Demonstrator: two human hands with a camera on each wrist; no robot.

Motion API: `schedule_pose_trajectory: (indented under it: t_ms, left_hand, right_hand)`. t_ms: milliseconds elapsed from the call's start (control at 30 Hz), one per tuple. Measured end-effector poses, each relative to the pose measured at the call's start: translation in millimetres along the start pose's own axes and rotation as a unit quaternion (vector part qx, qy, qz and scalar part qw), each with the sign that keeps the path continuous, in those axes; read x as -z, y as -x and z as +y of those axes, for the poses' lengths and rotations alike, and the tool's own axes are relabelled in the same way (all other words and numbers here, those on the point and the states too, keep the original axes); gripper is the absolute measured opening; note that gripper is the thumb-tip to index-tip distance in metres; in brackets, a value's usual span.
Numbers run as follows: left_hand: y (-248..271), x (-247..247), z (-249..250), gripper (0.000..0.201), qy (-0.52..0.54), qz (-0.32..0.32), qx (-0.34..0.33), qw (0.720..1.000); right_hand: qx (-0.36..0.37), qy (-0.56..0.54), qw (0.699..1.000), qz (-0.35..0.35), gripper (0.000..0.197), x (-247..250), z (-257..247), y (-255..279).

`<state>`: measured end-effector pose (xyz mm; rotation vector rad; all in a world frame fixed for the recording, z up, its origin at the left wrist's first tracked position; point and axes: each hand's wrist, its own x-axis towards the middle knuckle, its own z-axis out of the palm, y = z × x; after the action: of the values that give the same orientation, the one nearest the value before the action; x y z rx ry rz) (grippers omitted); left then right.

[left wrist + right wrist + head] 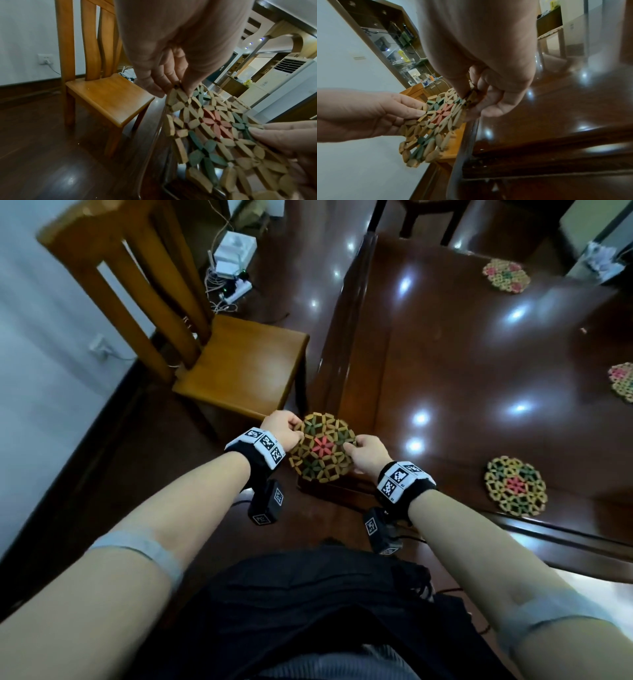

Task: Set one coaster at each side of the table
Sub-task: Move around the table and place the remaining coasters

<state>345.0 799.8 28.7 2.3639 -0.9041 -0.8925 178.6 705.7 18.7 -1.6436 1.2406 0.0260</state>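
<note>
A round coaster (pixel 322 451) of tan, green and red wooden beads hangs in the air over the near left corner of the dark glossy table (pixel 445 364). My left hand (pixel 286 429) pinches its left rim (pixel 178 88), thumb on top. My right hand (pixel 366 451) pinches the opposite rim (pixel 471 97). Three matching coasters lie on the table: one near the front edge (pixel 515 486), one at the right edge (pixel 621 386) cut off by the frame, one at the far side (pixel 506 276).
A light wooden chair (pixel 236 364) stands just left of the table, seat facing it. Cables, a power strip and white boxes (pixel 233 265) lie on the floor beyond the chair. A white tissue box (pixel 599 261) sits at the table's far right.
</note>
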Motion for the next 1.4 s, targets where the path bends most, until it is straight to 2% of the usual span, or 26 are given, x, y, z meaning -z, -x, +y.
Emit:
schedule_pose_trajectory:
  t_ms: [167, 233, 333, 433, 600, 667, 833, 967, 1033, 1167, 1267, 1400]
  left_hand:
    - [-32.0, 25.2, -6.8, 0.033, 0.021, 0.005, -0.027, 0.999]
    - [-51.3, 34.5, -3.7, 0.030, 0.032, -0.004, -0.043, 0.999]
    - [-84.7, 46.9, 3.3, 0.033, 0.031, -0.043, -0.070, 0.996]
    - [-123.7, 59.2, 13.8, 0.035, 0.031, -0.082, -0.081, 0.993]
    - [-182.5, 70.8, 42.5, 0.036, -0.006, -0.135, -0.104, 0.985]
    - [-196.4, 69.2, 45.1, 0.035, 0.002, -0.139, -0.103, 0.985]
    - [-236.9, 52.6, 79.4, 0.041, 0.058, -0.195, -0.102, 0.974]
    - [-262.6, 40.7, 113.7, 0.036, 0.035, -0.212, -0.143, 0.966]
    - [-274.6, 34.7, 131.1, 0.032, 0.026, -0.230, -0.167, 0.958]
    - [-293.7, 25.2, 160.9, 0.026, -0.002, -0.273, -0.210, 0.939]
    - [-306.6, 19.0, 179.2, 0.024, -0.013, -0.298, -0.234, 0.925]
    - [-315.7, 16.4, 192.3, 0.019, -0.036, -0.345, -0.224, 0.911]
  right_hand:
    - [-0.017, -0.032, 0.999, 0.017, 0.017, -6.3, -29.3, -23.6]
    - [-0.017, -0.041, 0.998, 0.034, 0.021, -2.8, -39.6, -38.3]
    - [-0.027, -0.078, 0.995, 0.059, 0.028, 0.2, -54.1, -62.3]
    - [-0.035, -0.130, 0.988, 0.075, 0.022, 4.3, -68.2, -86.4]
    - [-0.092, -0.232, 0.962, 0.112, 0.024, 19.0, -82.0, -115.0]
    - [-0.105, -0.235, 0.959, 0.118, 0.027, 21.0, -83.8, -117.8]
    - [-0.134, -0.297, 0.929, 0.173, 0.027, 49.4, -81.4, -124.8]
    - [-0.149, -0.343, 0.903, 0.213, 0.030, 66.2, -78.8, -123.4]
    - [-0.150, -0.361, 0.891, 0.231, 0.026, 72.1, -78.4, -122.1]
    - [-0.162, -0.392, 0.863, 0.274, 0.005, 79.2, -77.8, -123.4]
    - [-0.169, -0.413, 0.842, 0.302, 0.011, 83.2, -80.4, -126.5]
    - [-0.178, -0.406, 0.836, 0.323, 0.005, 84.3, -85.2, -132.3]
